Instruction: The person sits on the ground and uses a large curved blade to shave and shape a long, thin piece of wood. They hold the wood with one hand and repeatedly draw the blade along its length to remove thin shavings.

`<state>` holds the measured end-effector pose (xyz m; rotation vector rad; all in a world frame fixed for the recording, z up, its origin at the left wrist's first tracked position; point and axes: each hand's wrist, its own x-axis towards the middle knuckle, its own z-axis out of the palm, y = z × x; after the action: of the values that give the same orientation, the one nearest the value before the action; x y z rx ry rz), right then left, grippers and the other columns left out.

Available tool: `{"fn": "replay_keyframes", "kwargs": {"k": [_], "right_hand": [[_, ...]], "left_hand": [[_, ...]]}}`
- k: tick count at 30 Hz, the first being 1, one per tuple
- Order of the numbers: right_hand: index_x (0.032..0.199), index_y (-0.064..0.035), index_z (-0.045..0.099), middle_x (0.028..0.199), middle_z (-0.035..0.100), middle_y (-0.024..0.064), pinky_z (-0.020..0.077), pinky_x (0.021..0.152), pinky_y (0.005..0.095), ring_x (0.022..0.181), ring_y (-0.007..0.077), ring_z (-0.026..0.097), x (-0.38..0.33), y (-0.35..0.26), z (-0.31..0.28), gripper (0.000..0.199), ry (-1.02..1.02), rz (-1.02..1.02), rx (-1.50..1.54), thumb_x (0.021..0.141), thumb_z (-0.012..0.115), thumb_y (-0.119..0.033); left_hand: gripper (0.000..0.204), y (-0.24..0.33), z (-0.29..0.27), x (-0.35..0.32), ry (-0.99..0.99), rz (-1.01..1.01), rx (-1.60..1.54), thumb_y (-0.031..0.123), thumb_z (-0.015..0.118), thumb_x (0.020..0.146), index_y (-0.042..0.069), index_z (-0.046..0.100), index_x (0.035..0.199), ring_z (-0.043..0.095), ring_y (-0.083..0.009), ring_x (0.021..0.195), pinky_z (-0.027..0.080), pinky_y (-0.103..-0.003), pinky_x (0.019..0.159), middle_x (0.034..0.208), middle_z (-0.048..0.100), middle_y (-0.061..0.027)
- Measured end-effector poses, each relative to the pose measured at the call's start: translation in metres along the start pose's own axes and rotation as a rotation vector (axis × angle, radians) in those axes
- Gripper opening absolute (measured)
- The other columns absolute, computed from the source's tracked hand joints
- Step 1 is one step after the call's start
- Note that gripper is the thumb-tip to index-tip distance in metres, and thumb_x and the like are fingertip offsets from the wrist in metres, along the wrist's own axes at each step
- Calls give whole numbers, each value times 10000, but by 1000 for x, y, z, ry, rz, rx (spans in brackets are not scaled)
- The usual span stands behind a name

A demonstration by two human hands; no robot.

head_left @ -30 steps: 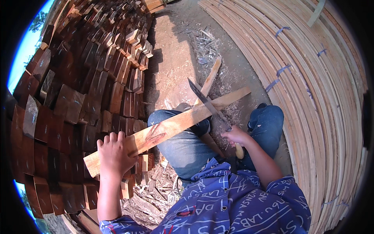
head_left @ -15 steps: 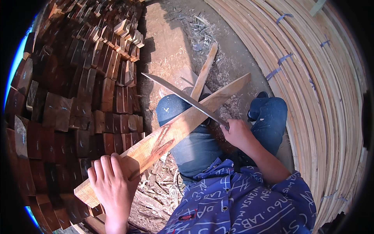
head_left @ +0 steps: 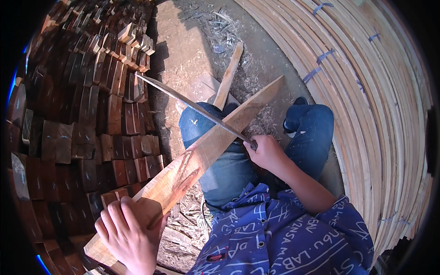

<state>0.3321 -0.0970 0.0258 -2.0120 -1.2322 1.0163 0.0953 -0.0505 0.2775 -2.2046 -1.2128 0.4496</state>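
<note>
A long wooden plank (head_left: pixel 183 172) with a dark knot mark slants across my lap from lower left to upper right, its far end tapering. My left hand (head_left: pixel 130 238) is wrapped over its near end, fingers on top. My right hand (head_left: pixel 268 153) is closed round the dark handle of a long machete-like blade (head_left: pixel 178 100). The blade crosses over the plank, its tip pointing far left, beyond my knee. Whether its edge touches the wood, I cannot tell.
Stacked dark wood blocks (head_left: pixel 57 142) rise on the left. Long pale strips (head_left: pixel 362 133), tied in bundles, curve along the right. A narrower wooden piece (head_left: pixel 229 73) leans beyond my knees. Shavings (head_left: pixel 183 238) litter the ground.
The blade's tip has swung further left, with more of the blade past the plank. The whole view has shifted slightly. My left hand keeps its hold on the plank.
</note>
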Motion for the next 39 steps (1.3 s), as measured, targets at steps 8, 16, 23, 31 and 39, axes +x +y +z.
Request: {"fn": "replay_keyframes", "kwargs": {"k": [8,16,23,31,39], "right_hand": [[875,17,687,771,657,252,519,723,494,779,435,649,3,10,12,217,103,-13,-80,828,672,-195],[824,0,654,756,655,235,515,727,508,772,430,650,-7,-33,-2,201,21,13,-8,819,675,-200],[808,-6,636,743,652,229,516,722,508,766,425,651,-4,-17,7,187,29,12,-54,800,692,-185],[831,-14,629,742,654,216,522,697,493,753,413,653,-7,-21,5,180,75,-46,-142,784,701,-172],[890,-3,626,767,667,206,526,716,492,779,397,668,-10,-22,-9,206,20,-14,-244,801,688,-178]], "left_hand": [[826,-8,12,-7,-42,-4,-60,462,830,519,22,532,1151,500,-314,1000,380,-453,956,1029,504,-127],[753,-2,14,-9,82,7,0,467,820,545,41,542,1100,526,-297,951,408,-437,886,1022,521,-108],[772,1,11,-9,125,21,39,527,798,585,45,547,1133,543,-293,949,420,-438,865,1026,535,-100],[743,0,16,-10,161,22,57,466,817,579,52,554,1137,553,-281,951,423,-434,867,1023,547,-91],[718,3,11,-3,169,-2,42,487,816,559,68,556,1081,552,-280,946,424,-428,860,1007,543,-76]]}}
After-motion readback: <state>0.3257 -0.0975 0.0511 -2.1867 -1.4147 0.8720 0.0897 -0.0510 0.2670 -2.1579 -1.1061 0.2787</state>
